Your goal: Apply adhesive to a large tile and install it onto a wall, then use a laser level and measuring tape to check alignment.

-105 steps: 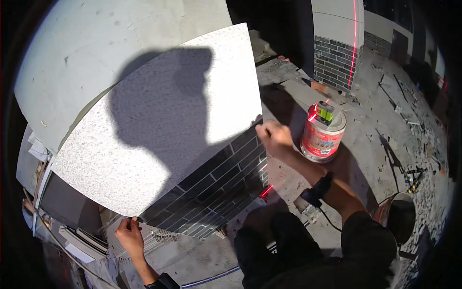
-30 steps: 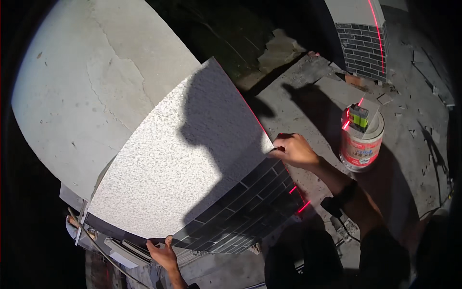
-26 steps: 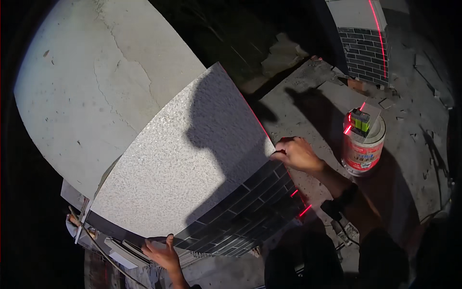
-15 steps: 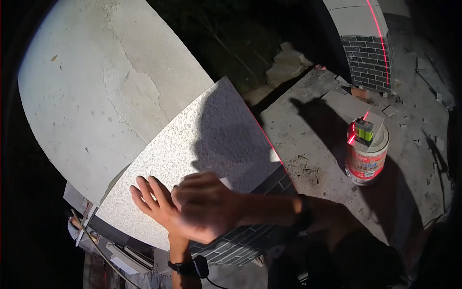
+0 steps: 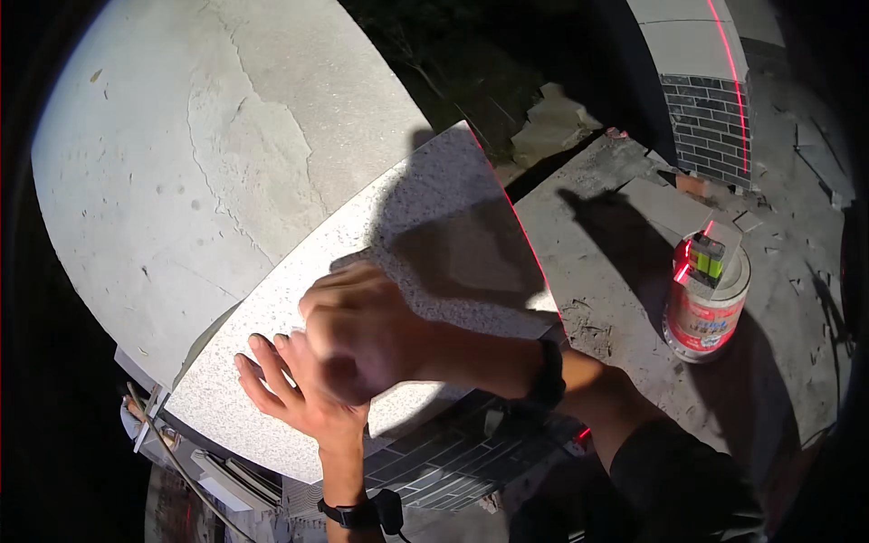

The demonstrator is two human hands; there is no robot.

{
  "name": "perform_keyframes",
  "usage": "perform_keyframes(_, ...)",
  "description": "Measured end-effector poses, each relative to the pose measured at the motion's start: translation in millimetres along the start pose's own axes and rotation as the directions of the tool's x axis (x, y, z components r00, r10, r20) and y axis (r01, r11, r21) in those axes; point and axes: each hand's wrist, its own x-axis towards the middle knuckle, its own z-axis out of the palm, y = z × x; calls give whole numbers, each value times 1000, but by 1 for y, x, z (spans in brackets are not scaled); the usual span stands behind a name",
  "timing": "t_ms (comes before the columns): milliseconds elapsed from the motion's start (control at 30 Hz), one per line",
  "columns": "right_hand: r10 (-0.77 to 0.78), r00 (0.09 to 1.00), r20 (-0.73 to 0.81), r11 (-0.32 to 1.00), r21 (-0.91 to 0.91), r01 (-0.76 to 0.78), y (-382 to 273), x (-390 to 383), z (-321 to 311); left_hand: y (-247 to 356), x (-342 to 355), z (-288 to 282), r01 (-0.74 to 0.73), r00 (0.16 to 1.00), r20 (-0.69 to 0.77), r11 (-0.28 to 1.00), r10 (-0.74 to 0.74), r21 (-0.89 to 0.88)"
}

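A white speckled slab [image 5: 434,176] lies tilted across the top of a dark brick-patterned block, its near corner over the bricks [image 5: 434,471]. My left hand [image 5: 294,389] rests flat on the slab with its fingers spread. Right over it, my right hand [image 5: 358,326] is curled into a fist, somewhat blurred, and overlaps the back of the left hand. I cannot tell whether the two touch. No object shows in the fist. A red laser line runs along the slab's right edge.
A cracked pale concrete surface [image 5: 145,181] adjoins the slab's far left side. To the right stands a red and white bucket [image 5: 701,326] with a laser level [image 5: 706,258] on its lid. Farther back is a brick-faced pillar [image 5: 711,131]. A hose [image 5: 186,471] runs at lower left.
My right fist has moved up and left, farther over the left hand and slab. The left hand stays flat in nearly the same place. The whole view has shifted slightly.
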Motion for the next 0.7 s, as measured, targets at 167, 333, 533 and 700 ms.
perform_keyframes(167, -35, 998, -46, 999, 29, 36, 10, 13, 2, 1, 2, 2, 4, 1000, -15, 1000, -3, 26)
perform_keyframes(333, 40, 999, -21, 998, 55, -39, 3, -13, -15, 1, 2, 3, 13, 1000, -28, 1000, -13, 1)
perform_keyframes(533, 357, 929, 97, 822, -505, -264, -47, -62, -106, 1, -1, 4, 21, 998, -55, 1000, -20, 7)
perform_keyframes(700, 582, 804, 123, 713, -553, -432, -110, -127, -153, 4, 3, 3, -26, 998, -59, 1000, 26, 8)
